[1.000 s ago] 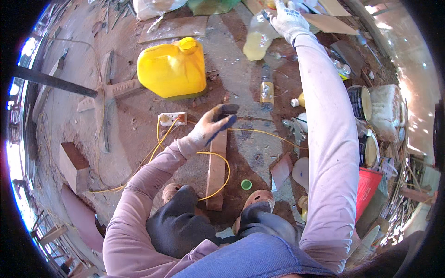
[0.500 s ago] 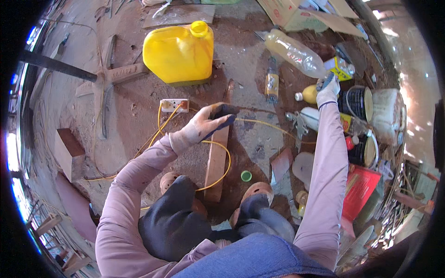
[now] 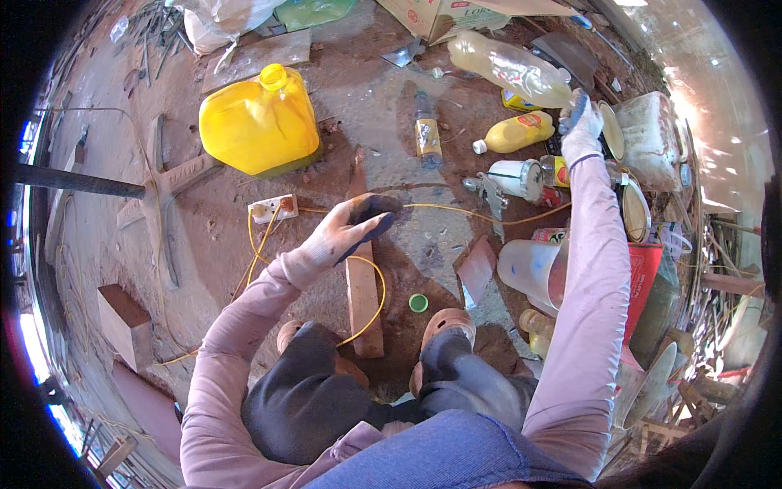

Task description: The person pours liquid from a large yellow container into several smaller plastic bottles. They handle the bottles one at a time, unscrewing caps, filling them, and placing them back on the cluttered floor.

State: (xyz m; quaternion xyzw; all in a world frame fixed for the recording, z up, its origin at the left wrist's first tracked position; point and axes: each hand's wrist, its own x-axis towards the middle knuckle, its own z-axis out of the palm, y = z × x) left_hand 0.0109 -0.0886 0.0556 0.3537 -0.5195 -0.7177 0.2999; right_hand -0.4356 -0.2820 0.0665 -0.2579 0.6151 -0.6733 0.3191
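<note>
Two gloved hands of yours are in front of you, each in a different place. Your right hand (image 3: 582, 132) is stretched far forward, at the near end of the large clear bottle (image 3: 509, 67); its fingers are bent, but I cannot tell whether they grasp this bottle or only are close to it. The bottle is slanting, with its other end toward the cardboard box (image 3: 456, 18). Just on the near side of it there is the yellow bottle (image 3: 517, 132) with a white cap, and then the spray gun (image 3: 505, 183) with its pale cup. Your left hand (image 3: 349, 228) is half curled, the thumb apart from the fingers, and I see nothing held in it. It is above the wooden plank (image 3: 364, 301), near the yellow cord (image 3: 456, 210). Farther ahead on the left stands the yellow jerrycan (image 3: 261, 122), and the green cap (image 3: 418, 303) lies near your shoes (image 3: 448, 326).
</note>
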